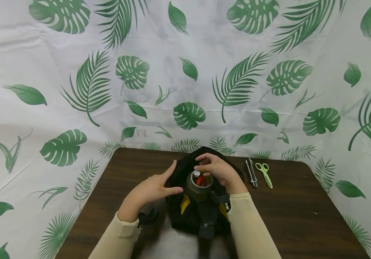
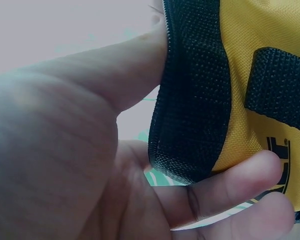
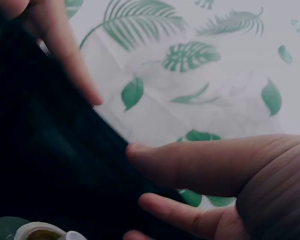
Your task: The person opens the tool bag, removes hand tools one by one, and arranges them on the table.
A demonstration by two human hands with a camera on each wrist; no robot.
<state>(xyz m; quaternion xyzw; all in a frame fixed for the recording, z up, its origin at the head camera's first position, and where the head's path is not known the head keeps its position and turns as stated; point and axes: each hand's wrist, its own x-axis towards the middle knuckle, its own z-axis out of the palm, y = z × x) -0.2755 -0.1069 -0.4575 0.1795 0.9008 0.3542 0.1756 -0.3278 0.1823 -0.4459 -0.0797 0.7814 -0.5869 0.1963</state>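
Observation:
A black-and-yellow tool bag (image 1: 185, 216) with a zipped rim stands upright in front of me. In its mouth sits a roll of tape (image 1: 201, 194), with a red piece (image 1: 200, 180) and a silver-topped item (image 1: 196, 173) inside its ring. My left hand (image 1: 150, 189) holds the bag's left side, its thumb at the zipped edge and its fingers against the yellow fabric (image 2: 245, 125). Above the roll, my right hand (image 1: 219, 171) has loosely bent fingers with nothing seen between them. In the right wrist view its thumb (image 3: 180, 162) lies close to the bag's dark edge; contact is unclear.
Right of the bag lie light green scissors (image 1: 264, 175) and a slim grey-and-black tool (image 1: 251, 172), perhaps a utility knife. The dark wooden table (image 1: 289, 216) meets a white leaf-print cloth (image 1: 159, 72) at the back and sides.

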